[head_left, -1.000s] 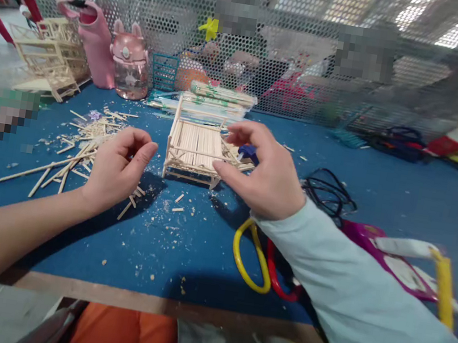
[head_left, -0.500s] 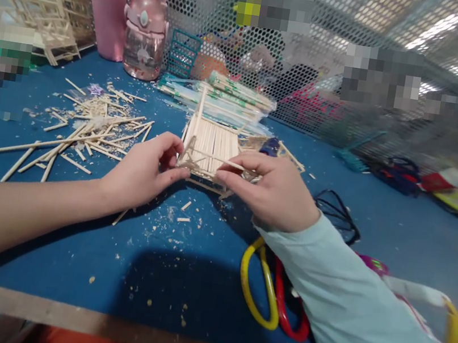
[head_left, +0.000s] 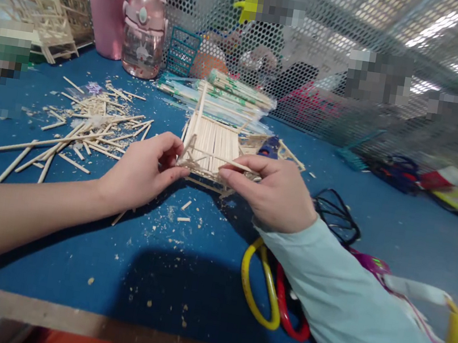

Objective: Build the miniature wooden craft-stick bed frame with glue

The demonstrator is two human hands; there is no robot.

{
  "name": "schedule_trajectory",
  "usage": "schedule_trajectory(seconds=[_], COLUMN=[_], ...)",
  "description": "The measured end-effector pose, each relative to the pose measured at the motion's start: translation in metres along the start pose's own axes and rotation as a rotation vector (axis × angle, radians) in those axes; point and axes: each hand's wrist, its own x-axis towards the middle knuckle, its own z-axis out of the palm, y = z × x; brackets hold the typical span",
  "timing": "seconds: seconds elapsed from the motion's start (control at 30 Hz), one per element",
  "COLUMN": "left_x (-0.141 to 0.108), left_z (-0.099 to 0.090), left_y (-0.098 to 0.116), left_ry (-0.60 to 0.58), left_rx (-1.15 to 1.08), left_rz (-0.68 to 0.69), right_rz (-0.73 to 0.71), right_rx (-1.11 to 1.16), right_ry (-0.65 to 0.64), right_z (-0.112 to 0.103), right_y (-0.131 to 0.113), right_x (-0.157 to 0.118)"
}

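Observation:
A small model made of thin wooden sticks stands on the blue table in front of me, with a floor of sticks laid side by side and an upright post at its back left. My left hand pinches the near left corner of this model, thumb and fingers closed about it. From the right, my right hand holds a thin wooden stick between thumb and forefinger. That stick lies across the model's near edge; whether it is fixed there I cannot tell.
Loose sticks and scraps are heaped on the left. Behind stand a pink bottle, a clear rabbit-eared bottle and bagged sticks. Yellow-and-red handles lie under my right forearm. A larger stick model stands back left.
Both hands stay at the stick model almost unmoved. The right hand's fingers have shifted very slightly on the thin stick, and the view has moved a little.

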Motion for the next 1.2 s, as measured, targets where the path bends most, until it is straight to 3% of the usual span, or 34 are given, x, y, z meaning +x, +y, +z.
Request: schedule_trajectory(seconds=[0.27, 0.4, 0.5, 0.57, 0.63, 0.77, 0.87, 1.0, 1.07, 1.13, 1.2], left_x=[-0.001, -0.003, -0.007, -0.011, -0.017, -0.020, -0.003, 0.039, 0.051, 0.050, 0.035], left_z=[0.002, -0.001, -0.004, -0.007, -0.011, -0.022, -0.032, -0.038, -0.038, -0.037, -0.035], left_y=[-0.004, -0.001, 0.004, 0.007, 0.011, 0.026, 0.044, 0.065, 0.068, 0.067, 0.064], left_ry=[-0.005, -0.039, 0.041, 0.133, 0.226, 0.317, 0.211, -0.256, -0.392, -0.364, -0.186], left_rx=[-0.086, -0.021, 0.084, 0.125, 0.171, 0.310, 0.368, 0.399, 0.425, 0.444, 0.449], left_rz=[-0.040, -0.052, -0.045, 0.023, 0.177, 0.440, 0.475, 0.377, 0.344, 0.384, 0.468], right_rz=[-0.029, -0.059, -0.072, -0.082, -0.103, -0.112, -0.083, -0.052, -0.045, -0.037, -0.030], right_rx=[0.008, 0.046, 0.088, 0.122, 0.126, 0.007, -0.050, 0.015, 0.101, 0.172, 0.170], right_ry=[-0.002, -0.007, -0.028, -0.032, 0.001, 0.072, 0.045, 0.007, -0.040, -0.044, -0.017], right_z=[0.000, -0.001, -0.001, -0.001, -0.002, -0.007, -0.006, 0.001, 0.004, 0.004, 0.002], right_y=[0.000, 0.002, 0.006, 0.009, 0.011, 0.015, 0.014, 0.011, 0.010, 0.012, 0.016], right_x=[0.000, -0.001, -0.002, -0.002, -0.004, -0.009, -0.010, -0.007, -0.007, -0.008, -0.010])
